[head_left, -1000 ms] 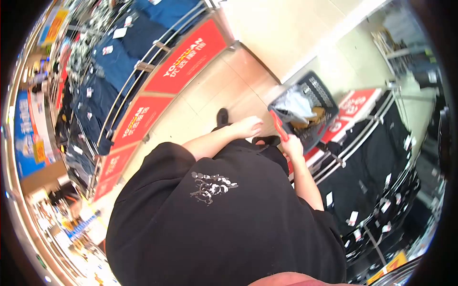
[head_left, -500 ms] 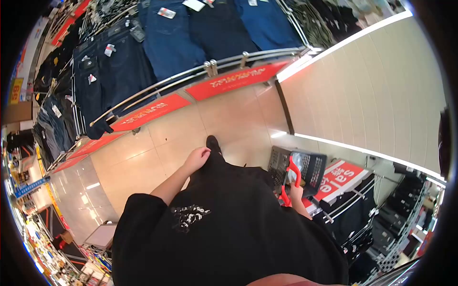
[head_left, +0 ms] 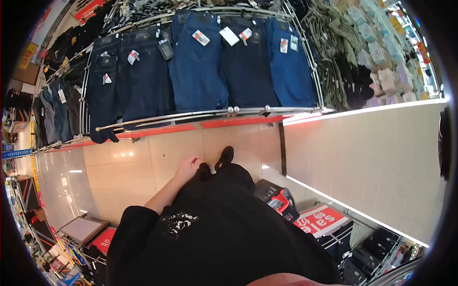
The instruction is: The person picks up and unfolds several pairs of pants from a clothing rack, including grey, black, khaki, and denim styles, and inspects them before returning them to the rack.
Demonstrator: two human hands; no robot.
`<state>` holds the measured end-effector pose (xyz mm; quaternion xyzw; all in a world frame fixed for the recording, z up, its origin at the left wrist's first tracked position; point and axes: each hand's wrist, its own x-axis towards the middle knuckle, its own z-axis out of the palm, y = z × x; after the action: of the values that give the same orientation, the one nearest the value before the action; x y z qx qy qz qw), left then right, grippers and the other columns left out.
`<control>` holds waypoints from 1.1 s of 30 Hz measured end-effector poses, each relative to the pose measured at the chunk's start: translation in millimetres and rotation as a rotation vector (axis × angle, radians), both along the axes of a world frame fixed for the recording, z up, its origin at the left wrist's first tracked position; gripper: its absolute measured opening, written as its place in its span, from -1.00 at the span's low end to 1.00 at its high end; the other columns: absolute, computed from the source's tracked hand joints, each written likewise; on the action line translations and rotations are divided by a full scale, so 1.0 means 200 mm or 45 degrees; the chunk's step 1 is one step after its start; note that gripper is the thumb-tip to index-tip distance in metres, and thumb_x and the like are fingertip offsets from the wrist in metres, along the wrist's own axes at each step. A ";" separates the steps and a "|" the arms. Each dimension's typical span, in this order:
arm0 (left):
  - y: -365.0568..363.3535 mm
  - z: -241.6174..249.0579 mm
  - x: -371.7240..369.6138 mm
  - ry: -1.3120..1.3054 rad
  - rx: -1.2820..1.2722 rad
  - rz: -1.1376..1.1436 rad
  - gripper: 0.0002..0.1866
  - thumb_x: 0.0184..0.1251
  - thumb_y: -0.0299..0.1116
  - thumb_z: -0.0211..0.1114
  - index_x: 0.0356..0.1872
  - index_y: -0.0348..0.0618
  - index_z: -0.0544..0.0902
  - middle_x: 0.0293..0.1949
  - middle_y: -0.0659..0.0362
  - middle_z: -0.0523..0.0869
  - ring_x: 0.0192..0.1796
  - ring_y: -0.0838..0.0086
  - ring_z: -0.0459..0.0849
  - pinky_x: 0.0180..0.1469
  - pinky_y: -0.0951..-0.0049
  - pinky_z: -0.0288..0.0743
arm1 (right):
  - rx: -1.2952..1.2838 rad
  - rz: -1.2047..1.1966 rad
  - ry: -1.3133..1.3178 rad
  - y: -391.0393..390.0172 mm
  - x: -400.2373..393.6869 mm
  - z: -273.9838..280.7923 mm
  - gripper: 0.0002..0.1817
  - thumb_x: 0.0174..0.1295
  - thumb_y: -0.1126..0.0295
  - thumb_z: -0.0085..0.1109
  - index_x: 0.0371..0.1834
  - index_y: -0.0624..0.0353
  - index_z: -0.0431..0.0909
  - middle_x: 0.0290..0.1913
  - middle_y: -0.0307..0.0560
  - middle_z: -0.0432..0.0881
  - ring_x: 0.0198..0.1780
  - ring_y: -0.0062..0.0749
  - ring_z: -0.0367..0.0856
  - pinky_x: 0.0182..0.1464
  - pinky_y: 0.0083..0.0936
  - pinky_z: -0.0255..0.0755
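My left hand [head_left: 188, 168] hangs in front of my left leg, above the tiled floor. Its fingers are loosely bent and a little apart, with nothing visible in them. At my right side is a dark shopping basket [head_left: 268, 189] with a red handle [head_left: 285, 200], partly covered by my black shirt [head_left: 229, 233]. My right hand is hidden behind the shirt, so its hold on the handle does not show. Ahead, dark and blue jeans [head_left: 198, 66] with paper tags hang over a metal rack [head_left: 176, 116].
A pale panel [head_left: 362, 148] with lit edges stands to the right. Below it are a red and white sale sign [head_left: 322, 219] and racks of dark clothes [head_left: 377, 250]. A framed board [head_left: 83, 229] is at lower left. Tiled floor [head_left: 176, 145] runs along the jeans rack.
My view has turned and tilted up, showing more of the jeans and the shelves beyond. My right hand, seen earlier on the basket's red handle, has gone out of sight. The basket sits lower.
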<state>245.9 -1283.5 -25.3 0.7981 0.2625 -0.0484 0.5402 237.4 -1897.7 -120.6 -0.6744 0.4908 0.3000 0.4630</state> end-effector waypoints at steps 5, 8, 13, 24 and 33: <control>0.17 0.12 0.04 -0.179 0.039 -0.214 -0.79 0.53 -0.32 0.26 -0.07 -0.24 0.73 -0.20 0.01 0.78 -0.18 0.19 0.77 -0.10 0.27 0.63 | -0.209 0.432 -0.189 0.16 0.10 -0.22 -0.65 0.35 0.16 0.26 -0.33 0.30 0.61 -0.51 -0.02 0.63 -0.49 -0.24 0.62 -0.40 -0.23 0.48; 0.34 0.12 0.05 -0.241 0.076 -0.147 -0.82 0.52 -0.34 0.27 -0.09 -0.23 0.73 -0.20 0.04 0.77 -0.20 0.21 0.75 -0.11 0.28 0.62 | -0.360 0.958 -0.397 0.19 0.13 -0.38 -0.66 0.36 0.16 0.24 -0.28 0.29 0.61 -0.47 0.00 0.65 -0.47 -0.25 0.64 -0.40 -0.22 0.49; 0.75 0.36 0.06 -0.386 0.048 -0.055 -0.86 0.51 -0.35 0.31 -0.17 -0.20 0.72 -0.24 0.10 0.74 -0.18 0.26 0.74 -0.16 0.34 0.58 | 0.473 0.096 -0.265 0.78 0.49 -0.20 -0.69 0.43 0.12 0.19 -0.23 0.17 0.60 -0.45 -0.16 0.56 -0.42 -0.32 0.61 -0.35 -0.26 0.56; 2.11 1.73 -0.13 -1.983 0.159 0.180 -0.75 0.40 -0.29 0.38 -0.12 -0.31 0.69 -0.28 0.15 0.67 -0.31 0.33 0.58 -0.25 0.25 0.46 | 0.021 -0.127 -0.191 2.01 0.65 0.18 -0.76 0.51 0.26 0.13 -0.36 0.02 0.42 -0.59 -0.30 0.33 -0.58 -0.46 0.40 -0.42 -0.33 0.55; 2.21 1.92 -0.25 -2.125 -0.165 0.068 -0.79 0.40 -0.26 0.39 -0.15 -0.20 0.68 -0.27 0.22 0.66 -0.31 0.39 0.59 -0.25 0.34 0.44 | 0.177 -0.087 -0.135 2.51 0.70 0.28 -0.66 0.54 0.23 0.09 -0.43 0.10 0.37 -0.58 -0.21 0.35 -0.53 -0.34 0.46 -0.36 -0.24 0.56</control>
<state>195.6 -840.9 359.4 0.5328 -0.2082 0.5561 0.6029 377.3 -1395.1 -65.2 -0.6384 0.4663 0.2813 0.5440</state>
